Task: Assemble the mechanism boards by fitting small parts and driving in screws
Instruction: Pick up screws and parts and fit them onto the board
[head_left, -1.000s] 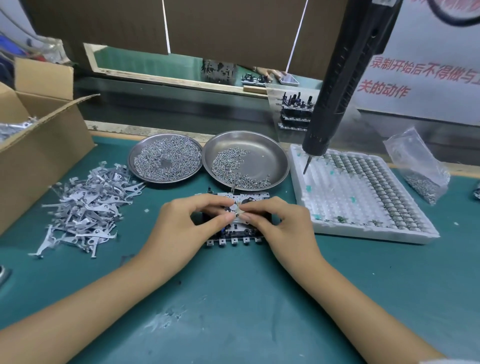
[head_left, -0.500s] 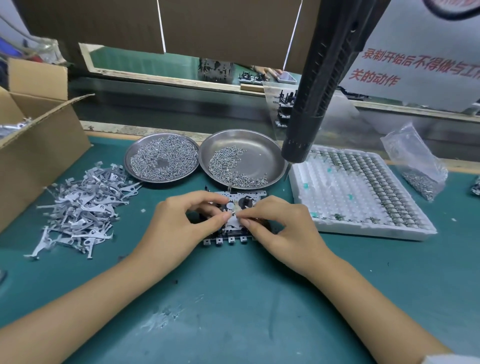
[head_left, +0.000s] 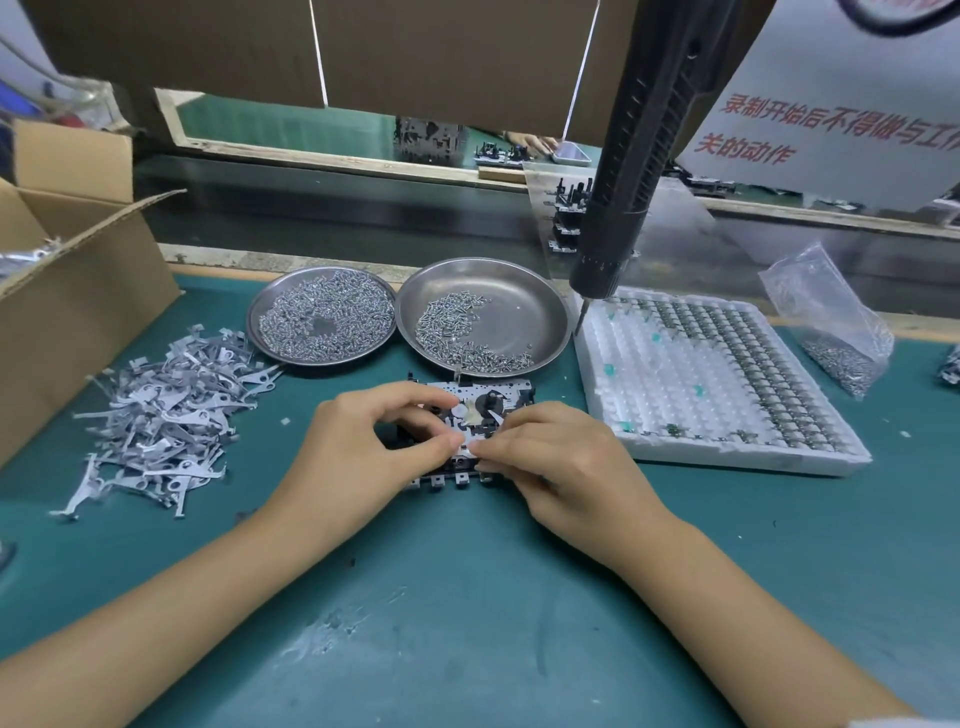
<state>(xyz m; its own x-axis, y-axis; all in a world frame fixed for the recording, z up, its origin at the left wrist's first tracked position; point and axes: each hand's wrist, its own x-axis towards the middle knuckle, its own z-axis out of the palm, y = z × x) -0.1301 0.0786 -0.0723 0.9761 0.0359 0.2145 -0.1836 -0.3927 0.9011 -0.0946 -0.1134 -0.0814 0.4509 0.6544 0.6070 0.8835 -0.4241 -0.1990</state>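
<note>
The mechanism board (head_left: 470, 415) lies flat on the green surface (head_left: 467, 597), in the middle, just near of the two round metal dishes. Both hands are on top of it. The left hand (head_left: 363, 447) comes in from the left with its fingers (head_left: 415, 402) curled over the board, and its thumb tip meets the right hand over the near middle of the board. The right hand (head_left: 561, 467) comes in from the right, and its fingers (head_left: 498, 449) pinch a small flat silver part (head_left: 475, 449) against the board. The far edge and the near row of little tabs of the board stick out past the hands. The left dish (head_left: 322, 317) is full of screws, and the right dish (head_left: 485, 317) has fewer. A pile of grey metal levers (head_left: 161, 415) lies to the left, beside a cardboard box (head_left: 67, 291). A white tray (head_left: 717, 384) of small parts sits to the right, and a black electric screwdriver (head_left: 634, 171) hangs above its far left corner
</note>
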